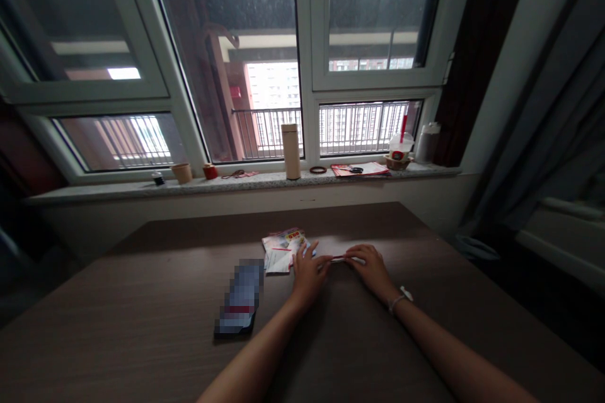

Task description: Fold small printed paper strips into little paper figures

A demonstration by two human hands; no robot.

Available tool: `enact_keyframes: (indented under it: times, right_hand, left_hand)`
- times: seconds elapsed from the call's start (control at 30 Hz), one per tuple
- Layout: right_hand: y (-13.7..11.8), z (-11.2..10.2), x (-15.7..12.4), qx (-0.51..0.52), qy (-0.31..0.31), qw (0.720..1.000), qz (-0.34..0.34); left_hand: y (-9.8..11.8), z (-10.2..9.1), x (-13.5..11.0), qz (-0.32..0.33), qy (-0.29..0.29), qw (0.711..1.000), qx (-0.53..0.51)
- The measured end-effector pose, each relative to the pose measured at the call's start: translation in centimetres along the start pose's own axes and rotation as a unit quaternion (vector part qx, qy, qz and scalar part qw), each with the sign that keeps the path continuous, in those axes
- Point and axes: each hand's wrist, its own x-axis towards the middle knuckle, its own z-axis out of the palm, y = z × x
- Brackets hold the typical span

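Between my two hands is a thin folded strip of paper [337,259], pale with a dark reddish edge, just above or on the brown table [155,283]. My left hand [309,274] pinches its left end, with the other fingers raised. At the right end, the fingers of my right hand [371,267] close on the strip; a white bracelet circles that wrist. Printed paper pieces [282,252] lie beside my left hand, partly hidden by its fingers. Left of my forearm rests a phone [241,296], its screen blurred out.
A stone windowsill [212,187] runs behind the table. On it stand a beige flask [291,151], a paper cup [181,172], a small red container [210,171], papers with scissors [357,170], a drink cup with a straw [401,146] and a bottle [428,143].
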Motion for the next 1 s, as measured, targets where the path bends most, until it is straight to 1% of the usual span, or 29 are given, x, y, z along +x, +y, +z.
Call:
enact_keyframes:
  times: [0.27,0.43,0.57,0.67,0.83,1.0]
  right_hand:
    - [-0.4,0.0,-0.2,-0.011,-0.039,0.999,0.009]
    - [-0.7,-0.2,-0.4,-0.019,-0.048,0.998,0.019]
    - [-1.2,-0.4,-0.5,-0.012,-0.076,0.997,0.008]
    - [-1.6,-0.5,-0.6,-0.015,-0.096,0.995,0.004]
    - [-2.0,-0.6,-0.6,-0.02,-0.101,0.995,0.013]
    - [-2.1,-0.6,-0.7,-0.026,-0.109,0.994,0.003]
  left_hand:
    - [-0.1,0.2,0.0,-0.016,-0.009,1.0,0.018]
    - [0.1,-0.1,0.0,-0.023,-0.021,0.999,0.032]
    - [0.1,-0.1,-0.1,-0.03,-0.038,0.998,0.039]
    - [-0.1,0.1,0.0,-0.033,-0.04,0.998,0.044]
    - [-0.1,0.1,-0.1,-0.032,-0.048,0.997,0.042]
    - [0.0,-0.3,-0.2,-0.024,-0.059,0.997,0.037]
